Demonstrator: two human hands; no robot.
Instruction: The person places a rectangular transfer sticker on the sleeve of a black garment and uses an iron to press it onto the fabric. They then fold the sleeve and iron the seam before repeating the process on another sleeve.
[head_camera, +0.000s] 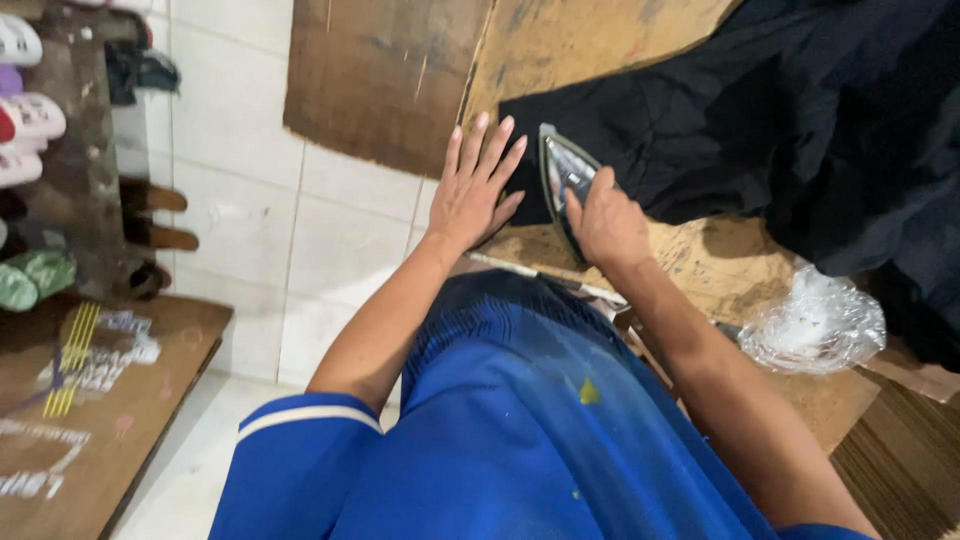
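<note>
My right hand (608, 225) wraps its fingers around the iron (566, 172), heavy and hot, handle only. My left hand (478, 190), fingers spread, flattens the soft black cloth (760, 110), upper right.

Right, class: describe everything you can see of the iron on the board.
The iron looks metallic, grey and shiny, with a pointed nose aimed away from the person. It sits flat on the edge of the black cloth, over the worn wooden board. The right hand grips its rear from above, hiding the handle. The left hand lies flat beside it, fingers spread, on the cloth's edge, not touching the iron. No cord is visible.
</note>
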